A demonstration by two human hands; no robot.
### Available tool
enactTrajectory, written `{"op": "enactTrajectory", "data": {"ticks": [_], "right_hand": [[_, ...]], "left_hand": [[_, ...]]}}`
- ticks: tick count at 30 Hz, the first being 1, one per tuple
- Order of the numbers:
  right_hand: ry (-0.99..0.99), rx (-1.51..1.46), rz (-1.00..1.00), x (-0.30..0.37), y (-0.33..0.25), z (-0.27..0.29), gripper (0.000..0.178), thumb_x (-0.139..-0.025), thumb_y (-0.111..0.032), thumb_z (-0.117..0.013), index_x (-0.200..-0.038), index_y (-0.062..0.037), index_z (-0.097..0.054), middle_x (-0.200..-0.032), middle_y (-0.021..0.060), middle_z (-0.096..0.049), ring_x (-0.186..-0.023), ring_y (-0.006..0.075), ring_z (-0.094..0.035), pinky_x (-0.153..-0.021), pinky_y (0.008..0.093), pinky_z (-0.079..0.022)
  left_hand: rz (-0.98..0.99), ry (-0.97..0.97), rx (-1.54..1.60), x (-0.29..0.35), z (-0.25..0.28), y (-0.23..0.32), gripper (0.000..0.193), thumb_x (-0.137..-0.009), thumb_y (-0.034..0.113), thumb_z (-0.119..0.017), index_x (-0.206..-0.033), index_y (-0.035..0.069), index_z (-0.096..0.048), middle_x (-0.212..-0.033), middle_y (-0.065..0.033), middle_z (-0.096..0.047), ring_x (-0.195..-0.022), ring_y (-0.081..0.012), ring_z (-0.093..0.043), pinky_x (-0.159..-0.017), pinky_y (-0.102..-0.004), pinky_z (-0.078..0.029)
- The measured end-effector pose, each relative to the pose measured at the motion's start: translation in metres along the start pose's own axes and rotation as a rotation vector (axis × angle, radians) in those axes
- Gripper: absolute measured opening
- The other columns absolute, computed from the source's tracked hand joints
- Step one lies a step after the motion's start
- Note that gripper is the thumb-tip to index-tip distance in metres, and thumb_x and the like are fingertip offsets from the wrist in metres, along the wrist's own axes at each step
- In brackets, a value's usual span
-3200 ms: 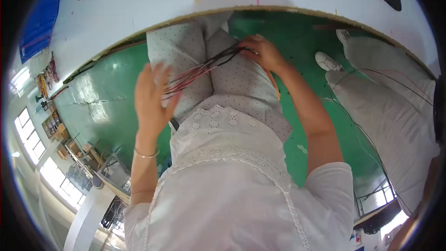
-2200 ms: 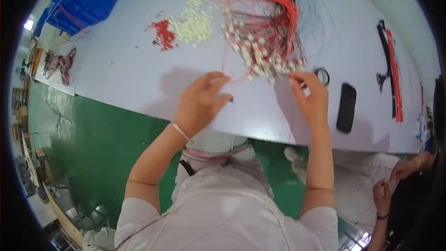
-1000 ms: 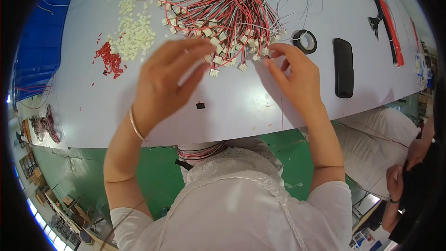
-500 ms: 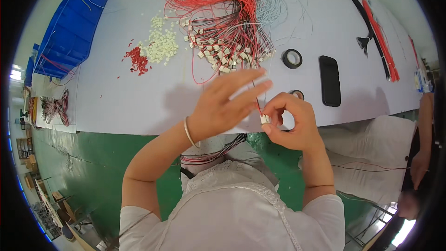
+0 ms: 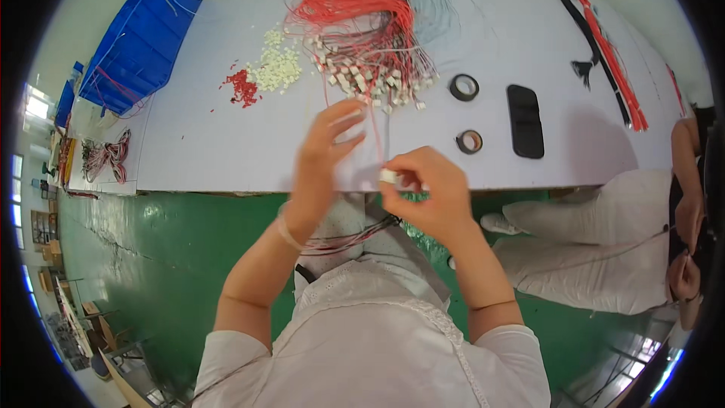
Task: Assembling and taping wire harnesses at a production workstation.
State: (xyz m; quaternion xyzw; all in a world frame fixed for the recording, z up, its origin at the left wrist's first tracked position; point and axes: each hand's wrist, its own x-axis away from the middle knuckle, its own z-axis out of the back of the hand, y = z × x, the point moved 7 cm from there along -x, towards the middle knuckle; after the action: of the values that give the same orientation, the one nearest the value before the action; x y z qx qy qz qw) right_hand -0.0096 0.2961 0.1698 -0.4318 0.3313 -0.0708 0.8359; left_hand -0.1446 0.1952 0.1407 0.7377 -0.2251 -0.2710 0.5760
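Note:
My right hand (image 5: 432, 190) pinches a small white wire connector (image 5: 389, 176) between thumb and index finger, just over the table's near edge. From the connector a thin red wire (image 5: 377, 140) runs up toward a large bundle of wires. My left hand (image 5: 321, 153), slightly blurred, is raised left of that wire with its fingers apart. Its fingertips come close to the wire; whether they touch it I cannot make out. Beyond both hands lies a cluster of white connectors (image 5: 362, 79) on the ends of red and black wires (image 5: 351, 4).
Small red pieces (image 5: 243, 89) and cream pieces (image 5: 276, 68) lie in piles left of the bundle. A blue bin (image 5: 143, 38) stands far left. Two tape rolls (image 5: 464, 88) and a black phone (image 5: 525, 122) lie to the right. Another person's hands (image 5: 686, 272) hold a wire at far right.
My left hand has swung left and drawn away from the connector. My right hand, still pinching it, has shifted left. The view has moved slightly, and the other person's hands have come closer together.

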Motion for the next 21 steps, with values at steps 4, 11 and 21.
{"op": "enactTrajectory", "data": {"ticks": [4, 11, 21], "right_hand": [[-0.132, 0.04, 0.134, 0.035, 0.013, -0.069, 0.024, -0.073, -0.009, -0.076, -0.095, -0.0082, -0.067, -0.084, 0.006, -0.064, -0.074, 0.0198, -0.063, -0.062, 0.0295, -0.051], [0.082, 0.437, -0.045, 0.041, 0.081, 0.044, 0.025, -0.083, -0.011, -0.07, -0.108, -0.0073, -0.069, -0.105, 0.0102, -0.069, -0.101, 0.0299, -0.062, -0.088, 0.0384, -0.048], [-0.338, -0.026, -0.31, 0.047, 0.046, -0.029, 0.027, -0.086, -0.003, -0.066, -0.113, -0.0017, -0.066, -0.11, 0.0085, -0.068, -0.1, 0.0182, -0.064, -0.092, 0.0314, -0.047]], "left_hand": [[0.681, -0.274, 0.239, 0.062, 0.016, -0.057, 0.039, -0.103, 0.029, -0.043, -0.125, -0.001, -0.057, -0.119, -0.0109, -0.063, -0.113, -0.0198, -0.059, -0.096, -0.0359, -0.05], [0.712, 0.056, -0.006, 0.104, 0.065, -0.088, 0.03, -0.102, 0.025, -0.051, -0.117, 0.001, -0.062, -0.08, 0.0024, -0.049, -0.065, -0.0053, -0.044, -0.049, -0.0211, -0.035], [0.575, 0.229, 0.026, 0.128, 0.074, -0.093, 0.03, -0.103, 0.028, -0.05, -0.113, 0.004, -0.066, -0.081, 0.0029, -0.057, -0.059, -0.0035, -0.049, -0.049, -0.0193, -0.036]]}}
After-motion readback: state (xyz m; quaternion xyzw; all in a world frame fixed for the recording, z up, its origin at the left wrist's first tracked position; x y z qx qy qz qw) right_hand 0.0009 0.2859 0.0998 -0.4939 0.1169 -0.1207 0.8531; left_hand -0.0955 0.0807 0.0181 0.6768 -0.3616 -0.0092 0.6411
